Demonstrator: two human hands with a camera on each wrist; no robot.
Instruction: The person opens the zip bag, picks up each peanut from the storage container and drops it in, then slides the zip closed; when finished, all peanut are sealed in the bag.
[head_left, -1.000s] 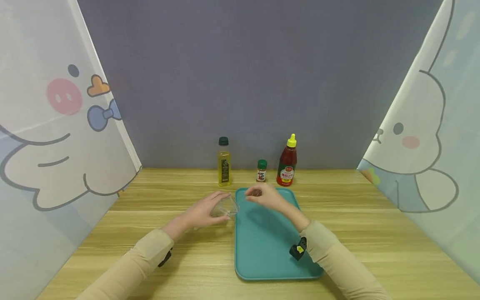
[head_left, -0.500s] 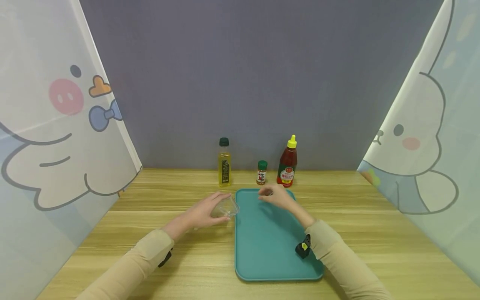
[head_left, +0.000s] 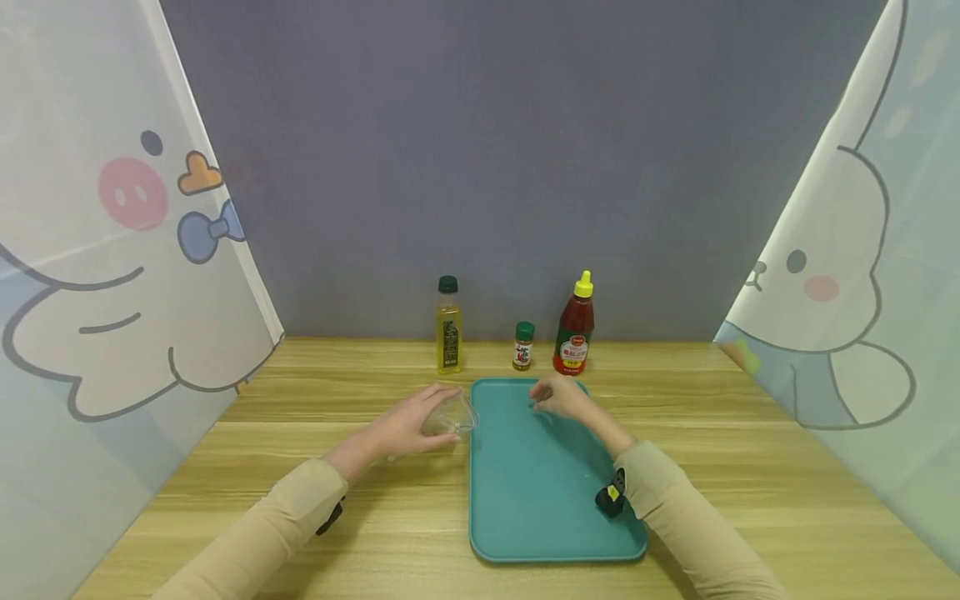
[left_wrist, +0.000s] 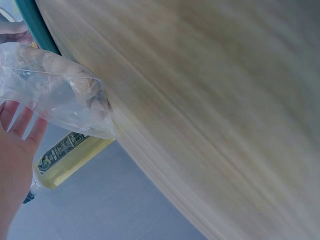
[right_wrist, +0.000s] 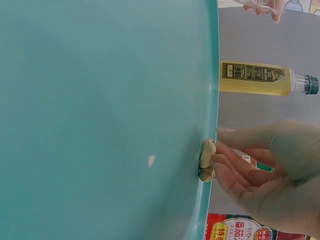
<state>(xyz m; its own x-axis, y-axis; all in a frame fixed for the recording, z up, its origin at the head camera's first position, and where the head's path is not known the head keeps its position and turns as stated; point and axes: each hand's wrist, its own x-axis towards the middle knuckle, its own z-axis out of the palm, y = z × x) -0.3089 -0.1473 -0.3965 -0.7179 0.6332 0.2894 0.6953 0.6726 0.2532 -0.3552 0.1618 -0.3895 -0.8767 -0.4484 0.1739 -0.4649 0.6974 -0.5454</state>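
Note:
In the head view my left hand (head_left: 416, 423) holds a clear plastic bag (head_left: 453, 414) beside the tray's left edge, thumb on the near side and fingers on the far side. Brownish lumps show through the bag (left_wrist: 55, 82) in the left wrist view. My right hand (head_left: 558, 397) is low over the far end of the teal tray (head_left: 540, 508), its fingers bent. In the right wrist view a pale unshelled peanut (right_wrist: 207, 153) is at its fingertips, with a browner part (right_wrist: 206, 174) just below. The fingers look slightly blurred.
Behind the tray stand an oil bottle (head_left: 449, 329), a small green-capped seasoning jar (head_left: 523, 346) and a ketchup bottle (head_left: 575, 329) with a yellow cap. A small pale speck (right_wrist: 151, 160) lies on the tray. Printed cloth panels border the wooden table (head_left: 352, 542) on both sides.
My right hand has moved right, away from the bag, and lowered toward the far end of the tray. The left hand and the bag have stayed in place.

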